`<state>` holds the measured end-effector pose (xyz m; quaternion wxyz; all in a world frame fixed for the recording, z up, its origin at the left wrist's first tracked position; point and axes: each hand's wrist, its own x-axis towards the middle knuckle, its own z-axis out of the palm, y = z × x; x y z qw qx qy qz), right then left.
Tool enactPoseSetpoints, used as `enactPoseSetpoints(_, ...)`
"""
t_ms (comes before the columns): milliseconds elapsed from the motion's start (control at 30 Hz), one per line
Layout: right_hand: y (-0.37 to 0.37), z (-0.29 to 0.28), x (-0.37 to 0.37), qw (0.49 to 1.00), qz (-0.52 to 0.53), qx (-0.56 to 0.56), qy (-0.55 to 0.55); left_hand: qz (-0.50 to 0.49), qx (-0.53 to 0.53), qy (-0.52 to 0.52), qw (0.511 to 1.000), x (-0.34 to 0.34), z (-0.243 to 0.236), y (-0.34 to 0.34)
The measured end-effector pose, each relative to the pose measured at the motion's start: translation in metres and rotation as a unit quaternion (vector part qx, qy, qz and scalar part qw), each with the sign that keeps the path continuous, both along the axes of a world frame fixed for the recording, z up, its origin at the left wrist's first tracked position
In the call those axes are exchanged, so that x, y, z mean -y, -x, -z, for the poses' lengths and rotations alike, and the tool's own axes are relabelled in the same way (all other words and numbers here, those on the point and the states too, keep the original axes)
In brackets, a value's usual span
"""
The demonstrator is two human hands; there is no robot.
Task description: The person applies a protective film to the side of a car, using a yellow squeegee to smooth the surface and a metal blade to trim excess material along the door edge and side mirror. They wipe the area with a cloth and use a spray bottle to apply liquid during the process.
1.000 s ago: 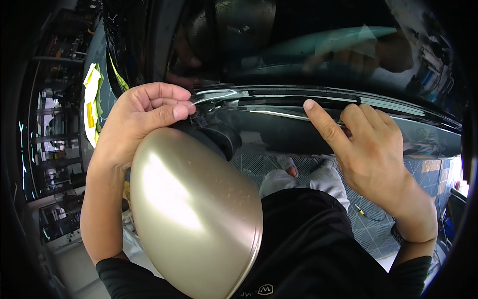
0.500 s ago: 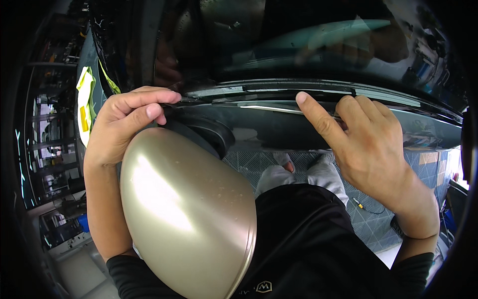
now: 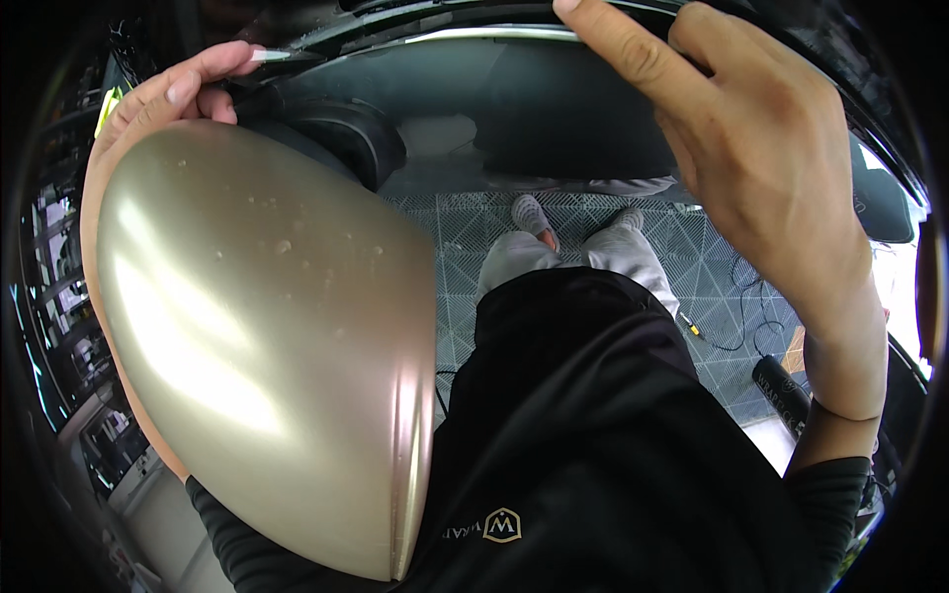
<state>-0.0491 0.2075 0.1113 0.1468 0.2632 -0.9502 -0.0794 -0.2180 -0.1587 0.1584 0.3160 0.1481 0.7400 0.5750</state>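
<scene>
Looking down through the head camera, I see the wearer's black shirt [image 3: 593, 445] filling the lower middle. Left of it, a rounded gold satin-finish mirror housing [image 3: 267, 346] blocks my view of much of the left forearm. Beyond lie a glossy dark grey car door [image 3: 435, 84] and a grey patterned tile floor [image 3: 727, 385]. The right hand [image 3: 756, 128] points its index finger at the top edge, the others curled; I can't tell whether they hold anything. Light grey trousers [image 3: 524, 259] show below the door. The left hand [image 3: 178, 94] is partly closed beside a curved black mirror base [image 3: 351, 138]. The slim bright metallic trim strip [image 3: 494, 33] runs between the hands along the door's upper edge. A black cylinder [image 3: 781, 390] lies on the floor. A short pale sliver [image 3: 277, 56] meets the left fingertips; I can't tell if it's pinched.
</scene>
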Motion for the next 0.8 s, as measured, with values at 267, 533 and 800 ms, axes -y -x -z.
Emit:
enactPoseSetpoints(267,0.002,0.008,0.002,1.000,-0.021,0.006,0.023,-0.018,-0.026,0.044,0.999,0.001,-0.005,0.002)
enactPoseSetpoints(533,-0.009,-0.002,-0.011,0.999,-0.011,0.003,0.045,-0.025,0.013,0.047,0.998,0.000,-0.004,0.008)
enactPoseSetpoints(800,-0.022,-0.018,-0.022,0.999,0.014,-0.002,0.052,-0.036,-0.007,0.048,0.998,-0.004,-0.002,0.005)
